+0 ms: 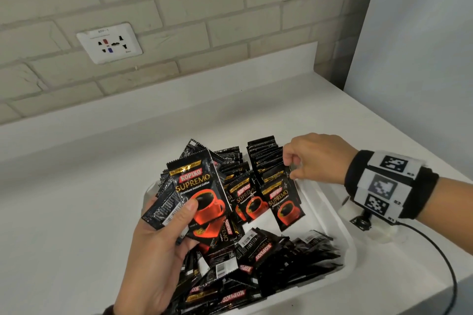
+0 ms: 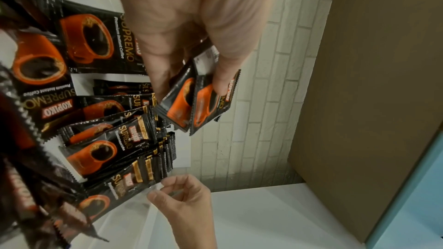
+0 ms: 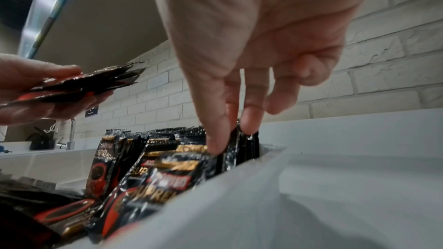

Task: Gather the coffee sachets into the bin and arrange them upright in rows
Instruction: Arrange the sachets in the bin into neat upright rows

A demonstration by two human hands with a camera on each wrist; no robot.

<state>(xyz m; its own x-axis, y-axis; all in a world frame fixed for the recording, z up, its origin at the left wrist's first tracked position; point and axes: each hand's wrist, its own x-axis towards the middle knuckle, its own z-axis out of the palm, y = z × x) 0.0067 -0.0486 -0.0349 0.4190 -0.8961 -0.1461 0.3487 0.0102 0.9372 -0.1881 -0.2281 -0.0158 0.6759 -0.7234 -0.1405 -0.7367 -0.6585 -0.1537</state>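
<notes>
A white bin (image 1: 330, 217) on the counter holds many black Kopiko coffee sachets. Upright rows (image 1: 263, 158) stand at its far end, and loose sachets (image 1: 281, 256) lie piled at the near end. My left hand (image 1: 179, 215) grips a small fanned stack of sachets (image 1: 199, 186) above the bin's left side, thumb on the front one. The wrist view shows the same stack (image 2: 199, 105) in the left hand (image 2: 191, 75). My right hand (image 1: 290, 167) pinches the top corner of the front sachet (image 1: 284, 199) in the right-hand row. Its fingertips (image 3: 215, 147) reach between the sachet tops (image 3: 233, 150).
The bin sits on a white counter (image 1: 76, 186) against a brick wall with a power socket (image 1: 109, 43). A white panel (image 1: 409, 59) closes the right side. The counter's edge runs close to the bin's right, where a black cable (image 1: 435, 250) trails from my wrist.
</notes>
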